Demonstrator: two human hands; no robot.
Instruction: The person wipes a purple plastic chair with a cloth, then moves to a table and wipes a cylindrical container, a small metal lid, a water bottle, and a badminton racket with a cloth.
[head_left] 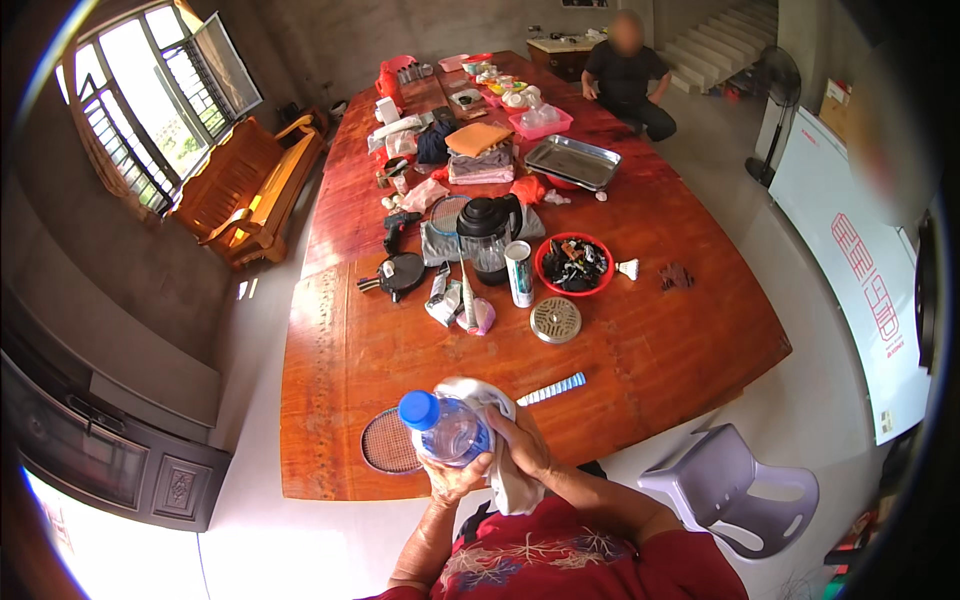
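Head view shows my left hand [452, 480] cupped under a clear plastic bottle [452, 428] with a blue cap [417, 409], fingers curled round its lower part. My right hand [520, 445] is closed on a white cloth [490, 440] and presses it against the bottle's side; the cloth drapes over the top of the bottle and hangs down past my wrist. The bottle is tilted, cap toward my left, held in the air just above the near edge of the wooden table [640, 360].

To wipe it well, I judge I should keep the left grip firm and low, turn the bottle a little at a time, and draw the cloth along its length so no strip is missed, minding that the smooth plastic could slip.

Just beyond my hands lie a round mesh thing [385, 442] and a pale blue comb [552, 389]. Farther out are a round metal drain cover [555, 320], a red bowl [574, 266] of dark bits, a black-lidded jug [487, 235] and a steel tray [573, 161].

The cloth hides most of my right fingers and the bottle's far side. I cannot tell whether the bottle holds any water. What fills the red bowl is too small to make out, and the mesh thing is partly covered by the bottle.
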